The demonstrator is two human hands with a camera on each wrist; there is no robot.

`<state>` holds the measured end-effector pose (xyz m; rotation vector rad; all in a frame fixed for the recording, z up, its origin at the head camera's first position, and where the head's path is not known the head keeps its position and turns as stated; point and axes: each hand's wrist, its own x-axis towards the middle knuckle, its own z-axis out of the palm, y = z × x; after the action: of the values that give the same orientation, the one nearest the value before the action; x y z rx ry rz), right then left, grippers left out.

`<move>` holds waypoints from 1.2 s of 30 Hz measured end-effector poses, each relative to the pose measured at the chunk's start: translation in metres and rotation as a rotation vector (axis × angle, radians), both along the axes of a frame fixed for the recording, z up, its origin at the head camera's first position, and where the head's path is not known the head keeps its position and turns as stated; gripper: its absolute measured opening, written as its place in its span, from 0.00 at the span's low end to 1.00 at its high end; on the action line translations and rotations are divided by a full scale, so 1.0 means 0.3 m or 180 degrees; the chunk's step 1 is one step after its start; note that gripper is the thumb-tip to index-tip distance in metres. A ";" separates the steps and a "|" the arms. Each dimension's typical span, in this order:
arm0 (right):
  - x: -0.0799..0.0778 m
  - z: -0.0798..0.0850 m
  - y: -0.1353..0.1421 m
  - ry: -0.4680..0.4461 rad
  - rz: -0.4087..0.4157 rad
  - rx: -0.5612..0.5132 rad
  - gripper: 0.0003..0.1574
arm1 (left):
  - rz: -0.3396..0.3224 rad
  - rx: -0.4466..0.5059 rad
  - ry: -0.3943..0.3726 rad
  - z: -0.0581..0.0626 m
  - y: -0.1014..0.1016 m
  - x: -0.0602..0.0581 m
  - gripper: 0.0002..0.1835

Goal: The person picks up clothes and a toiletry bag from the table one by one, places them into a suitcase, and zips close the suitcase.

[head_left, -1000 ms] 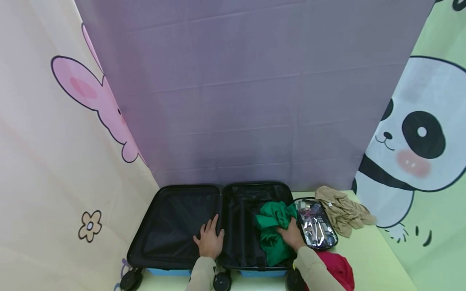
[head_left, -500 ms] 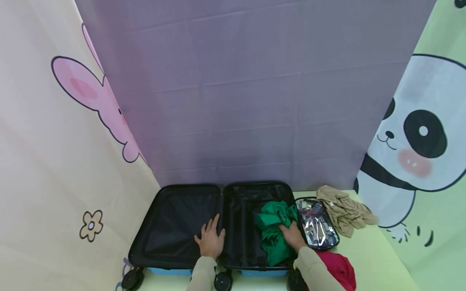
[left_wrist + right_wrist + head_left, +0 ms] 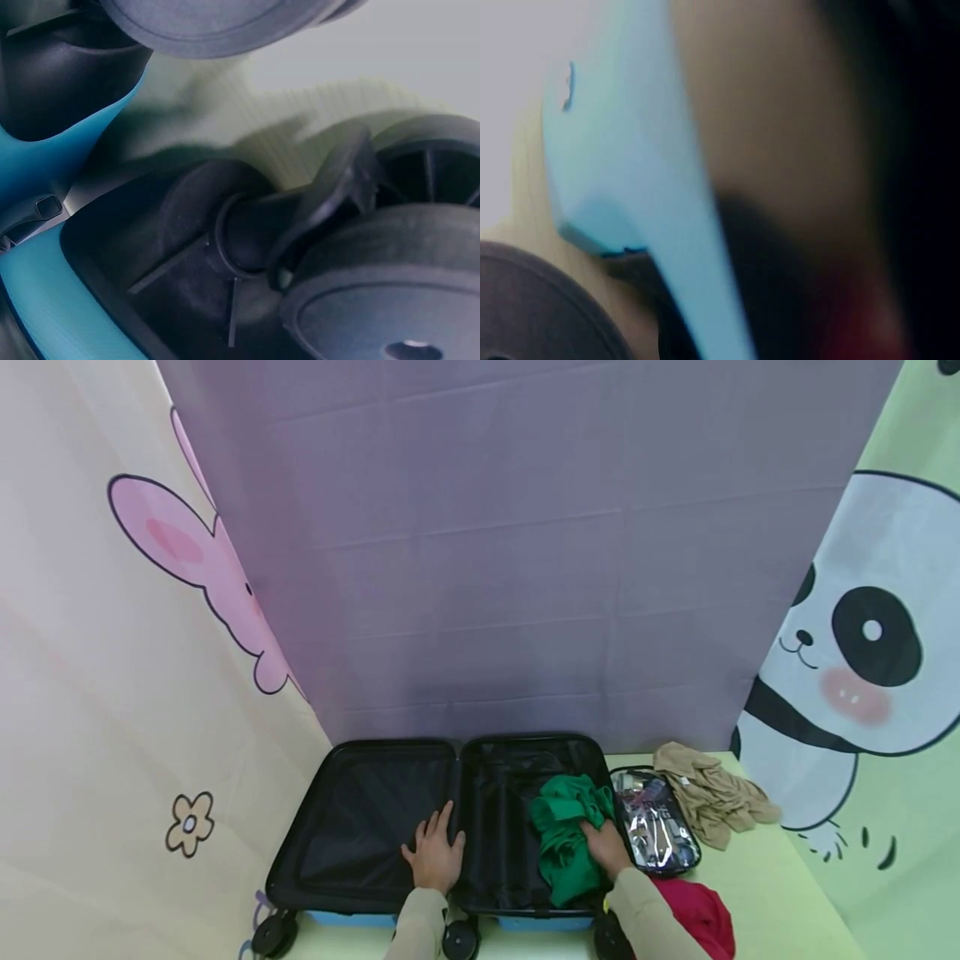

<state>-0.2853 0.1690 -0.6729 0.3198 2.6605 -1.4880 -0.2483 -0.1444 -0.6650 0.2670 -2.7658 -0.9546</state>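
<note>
A suitcase (image 3: 360, 827) lies opened flat, both black-lined halves facing up. My left hand (image 3: 437, 860) rests with fingers spread at the inner edge of the left half, near the hinge. Crumpled green cloth (image 3: 566, 868) fills the right side of the right half (image 3: 498, 827). My right hand (image 3: 606, 850) grips the green cloth at the right rim, its fingertips hidden in the folds. Neither hand shows in the wrist views. The left wrist view has a suitcase wheel (image 3: 375, 292) and blue shell (image 3: 67, 300); the right wrist view has blurred light-blue shell (image 3: 630, 150).
Right of the suitcase lies a clear-topped black pouch (image 3: 654, 822) with small items inside. Tan cloth (image 3: 712, 793) is heaped beyond it, and red cloth (image 3: 693, 914) lies by the right forearm. Suitcase wheels (image 3: 273, 935) jut toward the front edge. A purple-grey curtain (image 3: 480, 568) hangs behind.
My right hand has shifted slightly down and right, with the green cloth's folds gathered a little closer to the right rim. The left hand has stayed in place.
</note>
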 end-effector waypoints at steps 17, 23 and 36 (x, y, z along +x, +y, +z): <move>0.005 -0.008 0.009 -0.0236 0.0095 -0.0446 0.47 | 0.0014 -0.0001 0.0032 -0.002 0.004 0.007 0.32; 0.015 0.006 0.015 -0.0121 0.0171 -0.0325 0.46 | -0.0010 -0.0005 0.0035 0.002 0.007 0.003 0.32; 0.030 0.093 0.005 0.0269 0.0427 0.0689 0.50 | -0.0010 0.0019 0.0020 -0.010 0.001 -0.004 0.32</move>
<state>-0.2764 0.1706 -0.6450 0.0897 2.8510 -1.2051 -0.2494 -0.1441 -0.6679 0.2601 -2.7590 -0.9628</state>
